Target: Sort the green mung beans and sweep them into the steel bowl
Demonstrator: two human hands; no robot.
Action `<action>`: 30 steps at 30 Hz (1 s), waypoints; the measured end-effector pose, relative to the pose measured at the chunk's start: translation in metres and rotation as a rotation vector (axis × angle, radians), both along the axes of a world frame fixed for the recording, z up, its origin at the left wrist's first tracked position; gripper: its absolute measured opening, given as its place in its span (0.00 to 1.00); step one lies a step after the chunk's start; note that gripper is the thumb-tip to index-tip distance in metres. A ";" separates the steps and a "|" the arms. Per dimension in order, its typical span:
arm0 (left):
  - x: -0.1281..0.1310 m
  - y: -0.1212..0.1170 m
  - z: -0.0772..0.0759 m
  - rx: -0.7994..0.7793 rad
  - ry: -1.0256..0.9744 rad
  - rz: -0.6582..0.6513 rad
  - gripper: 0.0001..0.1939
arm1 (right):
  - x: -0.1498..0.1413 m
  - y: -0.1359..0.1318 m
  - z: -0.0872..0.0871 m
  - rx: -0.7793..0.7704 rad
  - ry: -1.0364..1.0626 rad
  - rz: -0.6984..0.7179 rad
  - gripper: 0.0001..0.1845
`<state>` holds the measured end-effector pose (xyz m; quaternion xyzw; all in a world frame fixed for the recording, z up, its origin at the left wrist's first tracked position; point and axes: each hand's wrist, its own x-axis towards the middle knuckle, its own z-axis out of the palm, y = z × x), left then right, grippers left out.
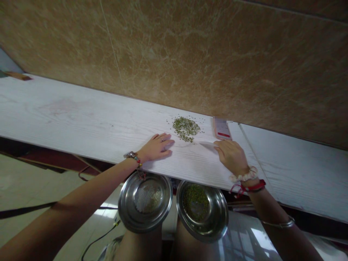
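Note:
My left hand (157, 146) lies on the white wooden tabletop with its fingers stretched out, holding nothing. To the right and beyond its fingertips is a loose pile of mung beans (181, 127), with pale grains among them and stray beans round the edge. In my right hand (232, 154) is a thin pale sheet, like a card (207, 145), pinched between thumb and fingers. Its far end points left, low over the tabletop just below the pile. I cannot tell whether it touches the surface.
A phone (223, 128) lies against the wall (174, 54), beyond my right hand. Below the front edge, a steel bowl (123, 206) with whitish grains and another steel bowl (221, 214) with mung beans rest over my legs. A brown object (19, 75) lies far left.

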<state>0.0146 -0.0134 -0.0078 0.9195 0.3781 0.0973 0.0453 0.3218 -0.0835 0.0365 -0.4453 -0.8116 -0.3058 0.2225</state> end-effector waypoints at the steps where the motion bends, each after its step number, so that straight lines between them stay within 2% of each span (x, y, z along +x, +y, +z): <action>1: 0.000 0.000 0.000 -0.002 0.002 0.002 0.22 | 0.001 0.002 0.001 0.006 0.009 -0.003 0.12; 11: 0.003 -0.002 0.004 -0.029 0.031 0.023 0.23 | -0.022 -0.015 0.008 -0.032 -0.011 0.077 0.12; 21: 0.000 0.000 0.001 -0.010 -0.009 0.008 0.21 | -0.007 0.001 -0.001 -0.008 -0.010 -0.046 0.13; 30: 0.002 -0.001 0.004 -0.031 0.020 0.017 0.22 | -0.019 -0.001 0.000 -0.032 -0.001 0.042 0.12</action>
